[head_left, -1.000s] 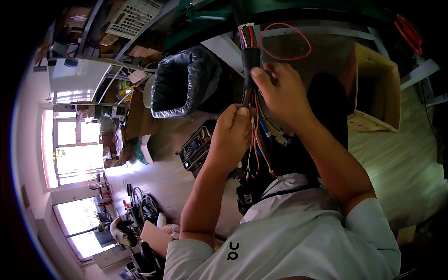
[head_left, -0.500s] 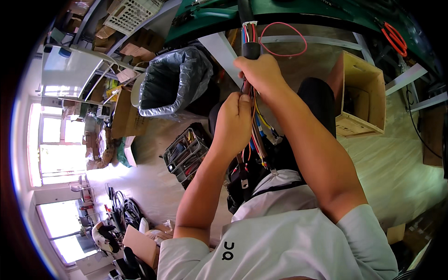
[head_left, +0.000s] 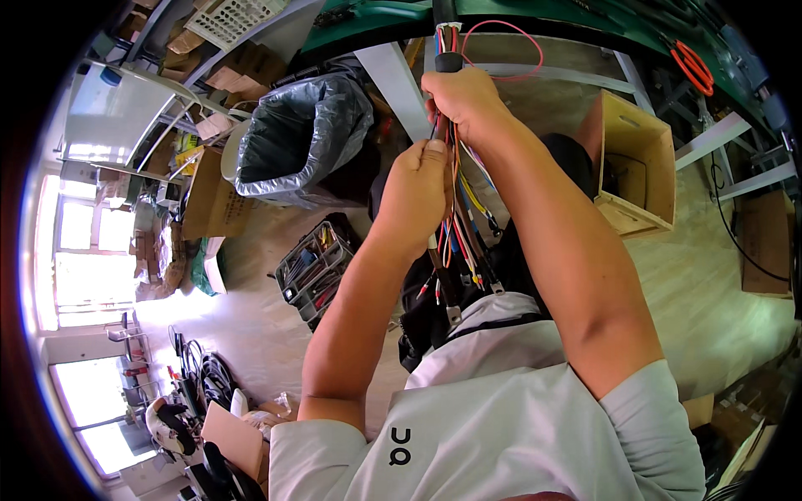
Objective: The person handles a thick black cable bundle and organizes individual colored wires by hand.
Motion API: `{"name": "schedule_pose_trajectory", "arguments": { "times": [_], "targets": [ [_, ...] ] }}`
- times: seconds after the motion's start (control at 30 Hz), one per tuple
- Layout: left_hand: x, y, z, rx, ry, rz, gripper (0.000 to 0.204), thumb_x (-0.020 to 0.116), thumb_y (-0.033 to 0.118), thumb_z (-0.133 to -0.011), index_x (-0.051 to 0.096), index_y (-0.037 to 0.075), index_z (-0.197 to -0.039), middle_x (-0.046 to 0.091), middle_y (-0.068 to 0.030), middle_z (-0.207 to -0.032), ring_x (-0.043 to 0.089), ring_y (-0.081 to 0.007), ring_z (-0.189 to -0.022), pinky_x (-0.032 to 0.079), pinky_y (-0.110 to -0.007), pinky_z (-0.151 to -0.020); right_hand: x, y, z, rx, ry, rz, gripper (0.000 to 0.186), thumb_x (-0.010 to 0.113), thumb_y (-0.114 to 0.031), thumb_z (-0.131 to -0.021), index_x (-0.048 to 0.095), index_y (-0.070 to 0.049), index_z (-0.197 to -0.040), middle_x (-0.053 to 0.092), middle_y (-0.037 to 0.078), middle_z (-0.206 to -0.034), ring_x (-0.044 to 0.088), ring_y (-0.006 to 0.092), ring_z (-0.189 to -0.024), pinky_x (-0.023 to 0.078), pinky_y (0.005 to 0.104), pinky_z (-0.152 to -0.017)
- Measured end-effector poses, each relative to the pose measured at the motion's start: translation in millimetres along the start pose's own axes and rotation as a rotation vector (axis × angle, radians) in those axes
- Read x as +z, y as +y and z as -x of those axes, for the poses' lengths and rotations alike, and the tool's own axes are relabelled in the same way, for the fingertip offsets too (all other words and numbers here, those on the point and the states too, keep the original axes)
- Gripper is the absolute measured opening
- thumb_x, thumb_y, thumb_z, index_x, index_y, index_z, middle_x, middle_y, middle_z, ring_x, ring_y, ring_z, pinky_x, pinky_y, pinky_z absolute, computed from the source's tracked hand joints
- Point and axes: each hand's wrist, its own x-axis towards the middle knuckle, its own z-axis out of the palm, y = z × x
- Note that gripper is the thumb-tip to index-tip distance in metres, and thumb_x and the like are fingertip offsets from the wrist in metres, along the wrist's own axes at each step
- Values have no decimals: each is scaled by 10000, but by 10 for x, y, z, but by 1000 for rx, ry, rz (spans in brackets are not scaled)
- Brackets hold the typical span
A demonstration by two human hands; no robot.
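Observation:
A thick black cable [head_left: 445, 12] comes over the table's edge, its colored wires [head_left: 448, 38] bare below the cut sheath. Around the wires sits a short black sleeve [head_left: 449, 63]. My right hand [head_left: 468, 98] is closed round the bundle just under that sleeve. Lower down, my left hand [head_left: 415, 188] grips the same bundle, thumb on top. Loose wire ends hang toward my lap, some tipped with metal cable lugs [head_left: 454, 315]. What lies inside both palms is hidden. A thin pink wire [head_left: 541, 52] loops out to the right of the sleeve.
Left of my arms stand a bin lined with a grey bag [head_left: 305, 138] and a tool tray [head_left: 316, 267] on the floor. An open wooden box [head_left: 639, 163] is at the right. Red-handled scissors [head_left: 692, 68] lie at the green tabletop's [head_left: 510, 10] edge.
Both hands have moved slightly farther away, still gripping the bundle. The black sleeve has moved with them, and the stretch of bare wires above it looks shorter. The whole view has shifted a little.

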Motion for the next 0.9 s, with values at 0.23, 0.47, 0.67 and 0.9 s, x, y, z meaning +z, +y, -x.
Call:
{"name": "schedule_pose_trajectory", "arguments": {
  "times": [0.23, 0.47, 0.67, 0.9],
  "targets": [
    [-236, 57, -2, -92, -134, 194, 250, 407, 271, -1039, 500, 66, -931, 332, 58, -593, 283, -42, -458, 254, -194, -388, -151, 169, 64, -180, -181, -40, 414, 657, -408, -862, 646, 5, -847, 655, 89, -737, 627, 164, -605, 487, 313, -570],
    [-216, 146, -38, 75, 93, -693, 327, 444, 309, -1024, 563, 19, -932, 477, 4, -693, 469, -87, -597, 380, -238, -489, -636, 996, 480, -214, -541, -189, 183, 605, -160, -920, 606, -9, -1024, 624, 37, -847, 586, 93, -812, 475, 247, -730],
    [6, -83, -201, 211, 294, -915, 437, 688, 290, -888, 496, -75, -1035, 528, -157, -1076, 563, -190, -873, 488, -321, -768, -570, 1134, 473, -244, -573, 80, 221, 589, -160, -892, 621, -4, -1046, 663, 124, -844, 631, 214, -760, 483, 336, -702],
    [100, 65, -245, 83, 354, -990, 356, 744, 228, -819, 613, -62, -980, 689, -102, -821, 642, -159, -741, 505, -305, -724, -734, 1011, 483, -164, -564, 94, 191, 618, -175, -905, 626, 4, -970, 644, 108, -749, 601, 197, -675, 458, 334, -649]
  ]
}}
